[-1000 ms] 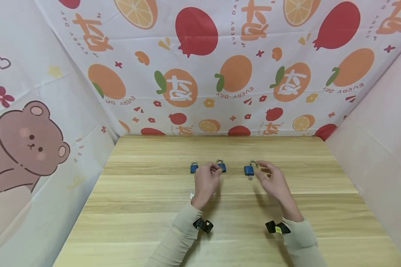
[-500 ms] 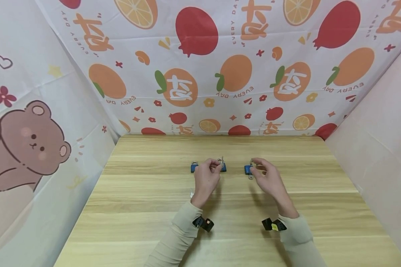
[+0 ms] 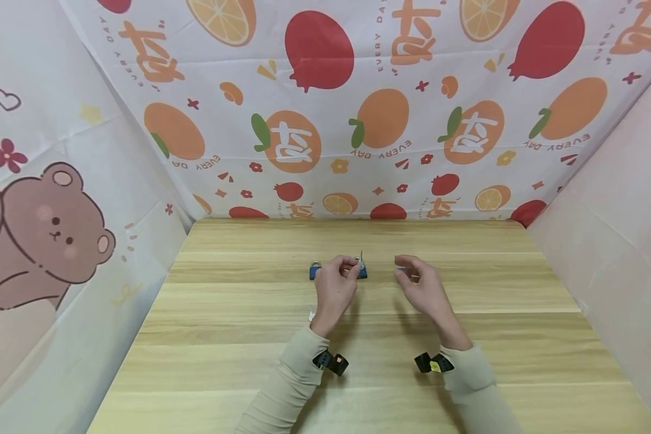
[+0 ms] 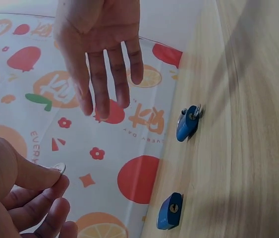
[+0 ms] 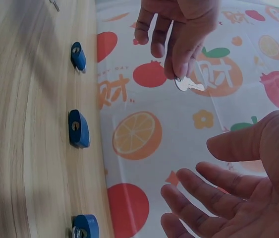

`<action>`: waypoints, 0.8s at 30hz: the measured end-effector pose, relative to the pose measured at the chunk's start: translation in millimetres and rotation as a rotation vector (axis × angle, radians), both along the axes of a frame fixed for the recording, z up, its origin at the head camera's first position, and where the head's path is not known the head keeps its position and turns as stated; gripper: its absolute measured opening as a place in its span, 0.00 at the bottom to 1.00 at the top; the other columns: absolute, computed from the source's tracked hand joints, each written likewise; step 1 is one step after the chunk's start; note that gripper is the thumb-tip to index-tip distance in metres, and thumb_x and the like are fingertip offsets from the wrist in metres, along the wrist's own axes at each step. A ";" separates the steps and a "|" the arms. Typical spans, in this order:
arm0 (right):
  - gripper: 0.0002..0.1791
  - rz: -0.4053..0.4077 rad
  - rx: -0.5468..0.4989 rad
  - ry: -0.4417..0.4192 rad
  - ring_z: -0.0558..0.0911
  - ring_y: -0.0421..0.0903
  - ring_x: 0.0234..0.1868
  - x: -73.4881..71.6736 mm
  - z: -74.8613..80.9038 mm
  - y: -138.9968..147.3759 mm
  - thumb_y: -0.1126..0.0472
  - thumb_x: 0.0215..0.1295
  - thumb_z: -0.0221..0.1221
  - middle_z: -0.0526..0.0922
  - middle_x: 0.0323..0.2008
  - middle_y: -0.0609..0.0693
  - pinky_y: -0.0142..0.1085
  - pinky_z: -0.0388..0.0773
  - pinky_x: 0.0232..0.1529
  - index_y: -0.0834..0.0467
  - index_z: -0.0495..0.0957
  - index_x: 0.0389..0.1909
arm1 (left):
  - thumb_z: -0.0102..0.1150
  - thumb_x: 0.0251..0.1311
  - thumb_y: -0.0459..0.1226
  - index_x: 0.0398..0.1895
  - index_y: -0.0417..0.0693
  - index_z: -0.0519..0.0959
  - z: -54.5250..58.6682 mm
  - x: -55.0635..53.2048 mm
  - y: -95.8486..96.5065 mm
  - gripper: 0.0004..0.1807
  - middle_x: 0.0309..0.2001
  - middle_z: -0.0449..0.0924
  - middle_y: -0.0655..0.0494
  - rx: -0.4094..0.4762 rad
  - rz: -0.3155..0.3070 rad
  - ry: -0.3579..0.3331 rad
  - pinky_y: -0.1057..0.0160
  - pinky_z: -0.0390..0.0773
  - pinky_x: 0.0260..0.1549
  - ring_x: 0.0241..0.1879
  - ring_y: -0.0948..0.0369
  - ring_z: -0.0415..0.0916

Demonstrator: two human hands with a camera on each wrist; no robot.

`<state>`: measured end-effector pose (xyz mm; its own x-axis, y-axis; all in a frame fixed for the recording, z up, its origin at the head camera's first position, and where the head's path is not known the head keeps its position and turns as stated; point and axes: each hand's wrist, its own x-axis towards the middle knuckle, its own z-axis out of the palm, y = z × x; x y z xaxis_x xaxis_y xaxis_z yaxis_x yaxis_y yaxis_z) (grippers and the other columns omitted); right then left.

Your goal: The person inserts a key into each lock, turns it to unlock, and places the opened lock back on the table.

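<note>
My left hand (image 3: pixel 336 292) pinches a small silver key (image 5: pixel 191 85) between thumb and forefinger, its blade pointing up and away over the table. The middle blue padlock (image 3: pixel 363 272) sits just behind that key in the head view. Another blue padlock (image 3: pixel 315 273) stands to its left, partly covered by the left hand. My right hand (image 3: pixel 424 289) hovers with spread fingers and nothing in them, hiding most of the right padlock. In the left wrist view this right padlock (image 4: pixel 186 126) has a key (image 4: pixel 198 111) in its keyhole.
A loose silver key (image 3: pixel 311 314) lies on the wooden table (image 3: pixel 239 361), beside the left wrist. Fruit-printed cloth (image 3: pixel 336 126) hangs behind the table's far edge. A bear-printed cloth (image 3: pixel 141 181) hangs on the left side.
My right hand has moved left, passing in front of the right padlock toward the left hand. The key in my left hand has tipped upward into clearer sight.
</note>
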<state>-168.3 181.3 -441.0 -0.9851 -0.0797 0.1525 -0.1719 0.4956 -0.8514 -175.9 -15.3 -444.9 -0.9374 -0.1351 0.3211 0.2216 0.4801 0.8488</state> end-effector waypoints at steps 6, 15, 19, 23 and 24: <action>0.17 -0.005 0.003 0.018 0.84 0.55 0.54 -1.6 -0.1 -4.8 0.64 0.73 0.57 0.83 0.59 0.58 0.41 0.78 0.51 0.60 0.79 0.60 | 0.67 0.62 0.33 0.34 0.44 0.87 2.1 0.3 3.4 0.02 0.28 0.89 0.51 0.013 -0.011 -0.009 0.70 0.75 0.24 0.24 0.62 0.81; 0.15 0.021 -0.051 0.036 0.85 0.56 0.54 -4.4 -2.1 -15.0 0.64 0.73 0.58 0.84 0.57 0.59 0.49 0.80 0.54 0.59 0.80 0.58 | 0.68 0.62 0.33 0.35 0.42 0.87 3.3 0.5 5.1 0.02 0.30 0.89 0.50 0.028 -0.019 -0.011 0.69 0.77 0.26 0.27 0.60 0.82; 0.15 0.048 -0.075 0.045 0.85 0.56 0.53 -7.4 -1.0 -19.3 0.63 0.73 0.58 0.84 0.57 0.60 0.48 0.80 0.53 0.59 0.80 0.58 | 0.69 0.62 0.34 0.35 0.43 0.87 3.5 0.2 5.7 0.03 0.30 0.89 0.50 0.052 -0.014 -0.017 0.69 0.78 0.27 0.27 0.59 0.83; 0.15 0.054 -0.098 0.037 0.85 0.55 0.53 -9.8 -0.9 -22.8 0.62 0.74 0.58 0.85 0.55 0.60 0.46 0.80 0.51 0.59 0.81 0.58 | 0.69 0.61 0.33 0.35 0.43 0.87 3.8 -0.3 6.4 0.03 0.30 0.89 0.51 0.065 -0.015 -0.020 0.68 0.78 0.28 0.28 0.60 0.82; 0.15 0.052 -0.101 0.031 0.85 0.55 0.53 -10.3 -0.7 -23.5 0.61 0.74 0.58 0.85 0.55 0.59 0.45 0.80 0.50 0.58 0.81 0.58 | 0.69 0.61 0.33 0.36 0.43 0.87 3.7 -0.4 6.7 0.03 0.30 0.89 0.51 0.064 -0.018 -0.020 0.68 0.78 0.28 0.28 0.60 0.82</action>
<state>-178.6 157.8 -441.8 -0.9748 -0.1128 0.1924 -0.2217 0.3971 -0.8906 -176.4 -8.6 -441.1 -0.9458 -0.1380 0.2939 0.2125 0.4212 0.8817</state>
